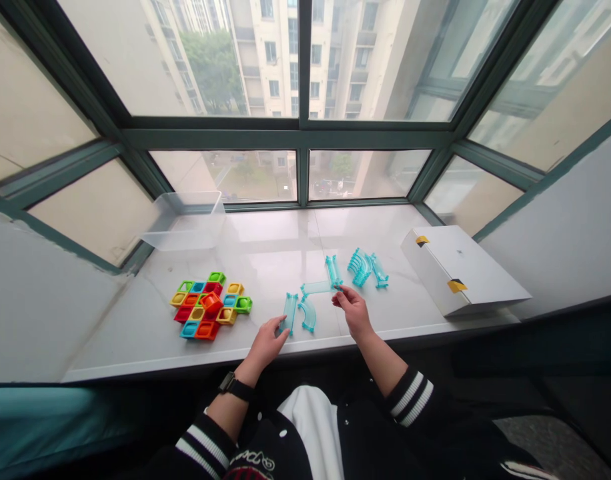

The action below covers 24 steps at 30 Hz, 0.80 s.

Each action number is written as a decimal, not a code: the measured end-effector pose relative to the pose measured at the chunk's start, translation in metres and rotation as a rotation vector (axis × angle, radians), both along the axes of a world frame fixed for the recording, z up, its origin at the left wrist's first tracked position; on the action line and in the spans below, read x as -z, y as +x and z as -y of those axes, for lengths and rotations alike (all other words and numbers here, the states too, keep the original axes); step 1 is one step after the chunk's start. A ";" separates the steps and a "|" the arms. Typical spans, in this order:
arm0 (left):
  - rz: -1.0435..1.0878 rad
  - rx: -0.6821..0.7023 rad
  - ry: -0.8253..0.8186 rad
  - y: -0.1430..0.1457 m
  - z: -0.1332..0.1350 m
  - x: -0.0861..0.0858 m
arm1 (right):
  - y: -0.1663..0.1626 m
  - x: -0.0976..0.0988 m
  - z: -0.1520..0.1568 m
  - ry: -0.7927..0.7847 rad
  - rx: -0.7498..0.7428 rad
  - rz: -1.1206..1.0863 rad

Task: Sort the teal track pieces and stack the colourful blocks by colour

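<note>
My left hand [269, 341] rests at the left edge of a straight, clear turquoise track piece [291, 308], fingertips touching it and thumb apart from the fingers. Close to that piece lies a curved turquoise track piece [309, 315]. My right hand [353, 308] is closed in a pinch at the right end of another straight track piece [316, 287], which lies crosswise. Just above its right end, a straight track piece [332, 271] points toward the window. The fingertips partly hide the end being pinched.
Farther right lie stacked curved track pieces [359, 267] and a straight one [379, 271]. Colourful cube blocks [210, 305] cluster at left. A clear plastic bin [185, 237] stands behind them, and a white box [465, 267] sits at right. The white sill [265, 233] ends at the window frame.
</note>
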<state>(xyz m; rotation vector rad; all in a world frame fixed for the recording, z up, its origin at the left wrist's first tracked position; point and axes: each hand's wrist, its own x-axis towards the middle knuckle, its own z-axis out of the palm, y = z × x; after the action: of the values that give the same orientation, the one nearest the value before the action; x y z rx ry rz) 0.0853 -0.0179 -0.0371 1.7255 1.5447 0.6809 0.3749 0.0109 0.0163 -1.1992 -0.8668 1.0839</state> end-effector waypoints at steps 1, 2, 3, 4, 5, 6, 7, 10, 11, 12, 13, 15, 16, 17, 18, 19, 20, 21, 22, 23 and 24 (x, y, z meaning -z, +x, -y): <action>-0.015 -0.003 0.025 0.000 0.000 -0.001 | 0.001 -0.002 0.002 -0.004 -0.019 -0.028; -0.025 -0.009 0.057 0.000 0.001 -0.003 | 0.001 -0.003 0.004 -0.005 -0.034 -0.046; -0.027 -0.016 0.088 0.001 0.001 -0.007 | 0.002 -0.005 0.005 -0.004 -0.048 -0.054; -0.019 -0.019 0.112 0.001 0.002 -0.011 | 0.002 -0.007 0.007 -0.003 -0.060 -0.052; -0.001 -0.013 0.123 0.002 0.002 -0.016 | 0.002 -0.008 0.008 0.000 -0.070 -0.043; 0.025 -0.003 0.125 0.003 0.002 -0.022 | 0.003 -0.009 0.009 0.004 -0.081 -0.029; 0.053 0.008 0.120 0.005 0.002 -0.029 | 0.003 -0.009 0.010 0.010 -0.092 -0.012; 0.125 0.017 0.098 0.014 0.001 -0.047 | 0.002 -0.007 0.014 0.018 -0.123 0.042; 0.149 0.019 0.089 0.018 0.001 -0.052 | 0.002 -0.006 0.016 0.019 -0.134 0.066; 0.175 0.022 0.076 0.022 0.001 -0.057 | 0.001 -0.005 0.017 0.022 -0.149 0.095; 0.202 0.027 0.057 0.026 0.000 -0.061 | -0.001 -0.004 0.019 0.029 -0.167 0.128; 0.255 0.040 0.006 0.036 -0.001 -0.068 | -0.004 -0.002 0.023 0.055 -0.207 0.204; 0.280 0.049 -0.021 0.041 -0.001 -0.070 | -0.005 -0.002 0.024 0.076 -0.225 0.246; 0.304 0.057 -0.048 0.046 -0.002 -0.071 | -0.007 -0.003 0.026 0.098 -0.243 0.289; 0.329 0.064 -0.079 0.051 -0.003 -0.072 | -0.008 -0.004 0.028 0.123 -0.259 0.334; 0.358 0.067 -0.113 0.056 -0.003 -0.072 | -0.009 -0.005 0.029 0.149 -0.273 0.377; 0.390 0.069 -0.150 0.060 -0.004 -0.072 | -0.009 -0.007 0.030 0.174 -0.292 0.412; 0.422 0.069 -0.187 0.065 -0.004 -0.071 | -0.009 -0.009 0.031 0.194 -0.315 0.439; 0.452 0.068 -0.221 0.069 -0.004 -0.071 | -0.009 -0.010 0.032 0.209 -0.337 0.457; 0.476 0.065 -0.250 0.073 -0.004 -0.070 | -0.009 -0.011 0.032 0.219 -0.358 0.468; 0.494 0.060 -0.272 0.077 -0.004 -0.070 | -0.008 -0.012 0.033 0.226 -0.376 0.481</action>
<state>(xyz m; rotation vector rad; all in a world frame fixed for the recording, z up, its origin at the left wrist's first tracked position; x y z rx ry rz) 0.1618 -0.0142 0.0329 1.2762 1.1734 0.7580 0.3671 -0.0216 0.0282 -1.1473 -1.5935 0.9674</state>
